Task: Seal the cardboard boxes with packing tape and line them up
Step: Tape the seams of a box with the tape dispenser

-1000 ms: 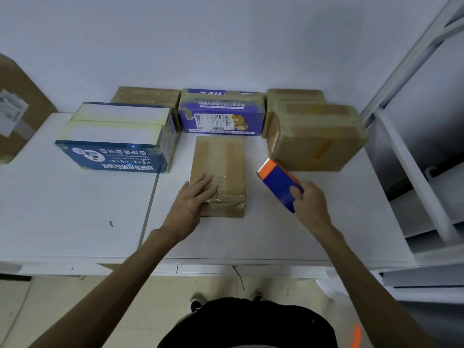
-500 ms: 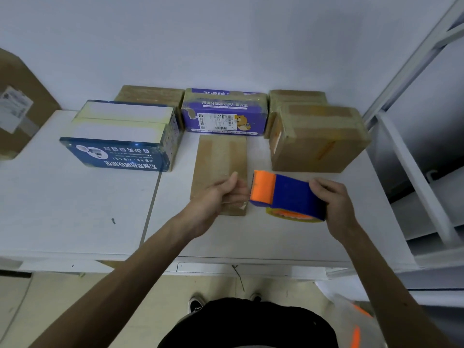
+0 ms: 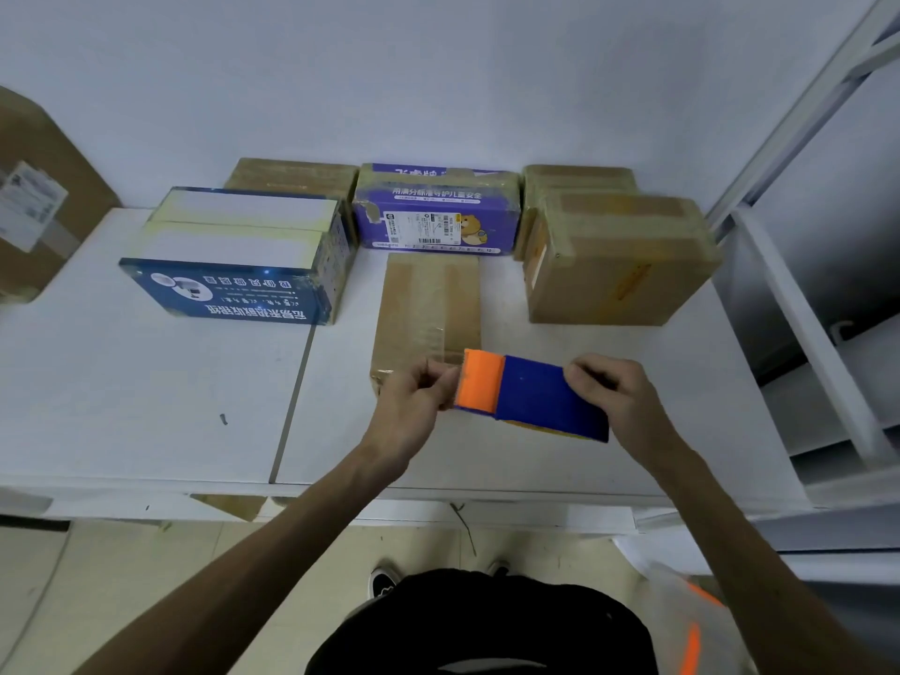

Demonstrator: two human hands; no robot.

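Head view. The tape dispenser (image 3: pixel 531 394) is held in the air above the near middle of the table (image 3: pixel 146 406), just over the near end of the flat cardboard box (image 3: pixel 428 304). The right hand (image 3: pixel 618 397) has its fingers curled round the blue end. The left hand (image 3: pixel 414 406) has its fingers bent in a narrow pinch at the orange end. Whether it holds the loose tape end or only the orange plate cannot be told.

The flat cardboard box lies lengthwise between the blue box (image 3: pixel 243 265) on its left and the large brown box (image 3: pixel 618 265) on its right, apart from both. Its far end is at or touching the purple box (image 3: pixel 438 211). A glossy strip, probably tape, already runs along its top.

Assessment of handling:
- The flat box looks light and shallow and is likely to slide on the smooth table when tape is drawn across it. It should be held down with a flat palm on the top face, clear of the seam.
- The cardboard is stiff at the edges but may give in the middle of the lid.
- The dispenser is rigid plastic. It is best held by the blue body, with fingers kept off the cutting end.
- The tape is thin and sticky and will fold on itself if let slack.
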